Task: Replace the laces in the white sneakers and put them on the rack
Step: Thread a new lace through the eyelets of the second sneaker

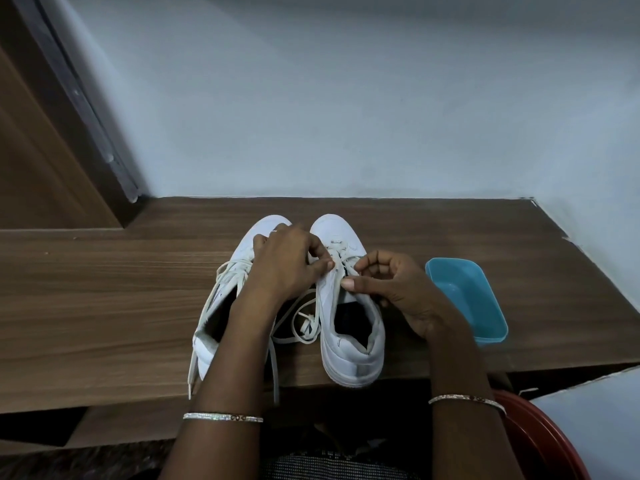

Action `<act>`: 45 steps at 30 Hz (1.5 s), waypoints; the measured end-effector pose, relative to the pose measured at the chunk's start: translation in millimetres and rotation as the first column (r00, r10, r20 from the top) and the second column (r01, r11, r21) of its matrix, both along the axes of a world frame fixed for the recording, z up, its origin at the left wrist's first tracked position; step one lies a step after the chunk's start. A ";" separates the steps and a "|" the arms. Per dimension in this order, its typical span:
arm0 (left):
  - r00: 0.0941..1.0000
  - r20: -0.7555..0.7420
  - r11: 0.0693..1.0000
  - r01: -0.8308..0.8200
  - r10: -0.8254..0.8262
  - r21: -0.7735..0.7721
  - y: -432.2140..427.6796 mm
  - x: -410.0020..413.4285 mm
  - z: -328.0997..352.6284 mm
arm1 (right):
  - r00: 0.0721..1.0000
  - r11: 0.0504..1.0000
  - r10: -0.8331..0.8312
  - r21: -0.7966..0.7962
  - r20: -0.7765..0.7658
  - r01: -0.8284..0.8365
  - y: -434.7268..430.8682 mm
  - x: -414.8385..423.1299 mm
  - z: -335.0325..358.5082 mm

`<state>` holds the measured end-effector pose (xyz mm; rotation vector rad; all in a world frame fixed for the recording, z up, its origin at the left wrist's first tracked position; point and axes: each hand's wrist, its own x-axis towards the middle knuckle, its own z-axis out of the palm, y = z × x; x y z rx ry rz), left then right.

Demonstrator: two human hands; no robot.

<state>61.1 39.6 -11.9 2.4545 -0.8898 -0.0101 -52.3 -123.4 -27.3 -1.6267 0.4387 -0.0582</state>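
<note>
Two white sneakers stand side by side on a wooden table [104, 289], toes pointing away from me. The left sneaker [221, 306] is partly covered by my left forearm; its loose off-white laces [225, 271] trail over the table's front edge. My left hand [287, 261] reaches across to the right sneaker [349, 341] and pinches its lace near the upper eyelets. My right hand [391, 292] pinches the same lace [332, 289] between thumb and fingers at the tongue. Slack loops of that lace [304, 323] lie between the two shoes.
A blue plastic tub [467, 299] sits on the table to the right of the shoes. A red chair edge [540, 441] and a white panel [595, 417] are at lower right. A wooden door frame [45, 133] stands at left against a pale wall.
</note>
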 end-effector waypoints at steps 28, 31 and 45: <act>0.906 -0.416 0.967 -0.039 -0.072 -0.252 12.3 8.1 0.2 | 1.000 0.999 0.000 0.044 0.028 -0.001 -3.9 1.8 -5.9; 0.950 -0.302 0.994 0.051 -0.078 -0.098 10.3 3.9 0.1 | 0.994 0.991 0.098 -0.096 0.045 -0.094 -2.5 4.1 -6.0; 0.985 -0.131 0.993 0.114 -0.114 -0.009 13.5 -0.3 13.0 | 0.991 0.972 0.107 -0.217 0.083 -0.087 -0.8 10.3 -10.8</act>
